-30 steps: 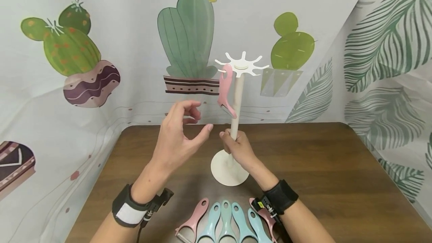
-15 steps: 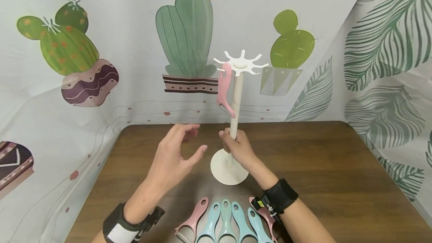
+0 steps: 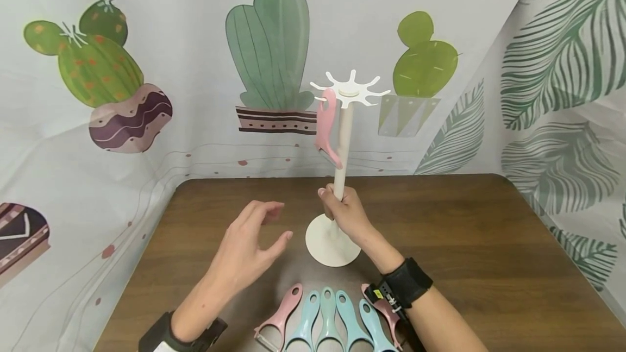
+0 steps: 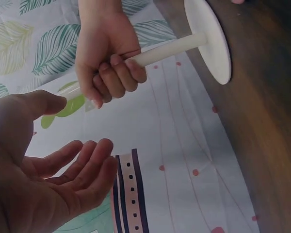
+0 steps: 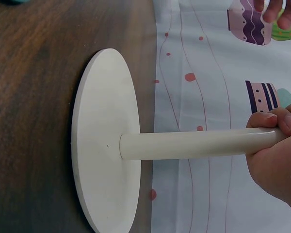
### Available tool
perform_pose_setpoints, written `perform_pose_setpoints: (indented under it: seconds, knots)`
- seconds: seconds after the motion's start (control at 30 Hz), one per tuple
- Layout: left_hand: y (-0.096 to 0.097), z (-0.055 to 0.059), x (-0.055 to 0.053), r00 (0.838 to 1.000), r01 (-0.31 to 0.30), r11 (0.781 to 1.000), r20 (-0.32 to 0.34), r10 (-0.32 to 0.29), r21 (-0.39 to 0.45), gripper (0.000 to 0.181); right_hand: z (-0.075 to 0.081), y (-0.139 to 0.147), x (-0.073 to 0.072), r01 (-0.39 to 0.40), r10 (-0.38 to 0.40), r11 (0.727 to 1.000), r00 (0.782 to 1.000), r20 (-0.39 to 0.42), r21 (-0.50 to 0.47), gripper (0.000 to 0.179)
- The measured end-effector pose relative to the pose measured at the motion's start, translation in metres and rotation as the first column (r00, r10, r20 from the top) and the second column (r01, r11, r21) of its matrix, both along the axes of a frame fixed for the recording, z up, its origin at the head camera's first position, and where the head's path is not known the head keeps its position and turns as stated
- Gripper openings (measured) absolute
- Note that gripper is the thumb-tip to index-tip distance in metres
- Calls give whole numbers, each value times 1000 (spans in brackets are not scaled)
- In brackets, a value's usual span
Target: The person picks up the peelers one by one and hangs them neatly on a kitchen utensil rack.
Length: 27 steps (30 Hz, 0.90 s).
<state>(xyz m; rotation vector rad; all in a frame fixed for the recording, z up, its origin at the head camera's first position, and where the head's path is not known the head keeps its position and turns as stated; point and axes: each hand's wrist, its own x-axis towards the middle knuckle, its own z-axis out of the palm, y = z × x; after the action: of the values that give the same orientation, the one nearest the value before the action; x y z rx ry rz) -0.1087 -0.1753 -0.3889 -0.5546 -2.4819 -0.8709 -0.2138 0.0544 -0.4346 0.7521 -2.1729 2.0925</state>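
A white stand point(image 3: 345, 140) with a round base and a crown of thin prongs stands upright on the table. My right hand point(image 3: 348, 213) grips its pole low down, fingers wrapped round it, as the right wrist view also shows at the pole point(image 5: 199, 144). From one prong on the left a pink peeler point(image 3: 325, 124) hangs by the hole in its handle. My left hand point(image 3: 244, 254) is in the air left of the stand, thumb and fingers spread apart, holding nothing; in the left wrist view the left hand point(image 4: 63, 179) touches neither stand nor peeler.
Several peelers lie fanned out at the near edge: a pink peeler point(image 3: 283, 311) on the left, a green peeler point(image 3: 328, 316) amid blue ones, and another pink peeler point(image 3: 389, 316) partly hidden by the right wrist strap. Behind the brown table point(image 3: 464, 243) hangs a cactus-print cloth point(image 3: 195, 69).
My left hand has moved down and slightly left, away from the hanging peeler, fingers still apart. The right hand keeps its grip on the pole, and the peelers have not moved.
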Motion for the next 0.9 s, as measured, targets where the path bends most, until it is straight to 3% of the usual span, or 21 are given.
perform_pose_setpoints:
  seconds: [0.27, 0.5, 0.9]
  knots:
    - [-1, -20, 14, 992, -25, 997, 126, 34, -71, 49, -1, -1, 0, 13, -13, 1000, 1000, -8, 18, 45]
    - [-1, -33, 23, 980, -34, 991, 192, 58, -127, 48, 0, 0, 0, 25, -25, 1000, 1000, 9, 7, 45]
    - [4, -54, 44, 947, -17, 965, 306, 100, -262, 43, 0, -1, 0, 12, -12, 1000, 1000, 17, -5, 45]
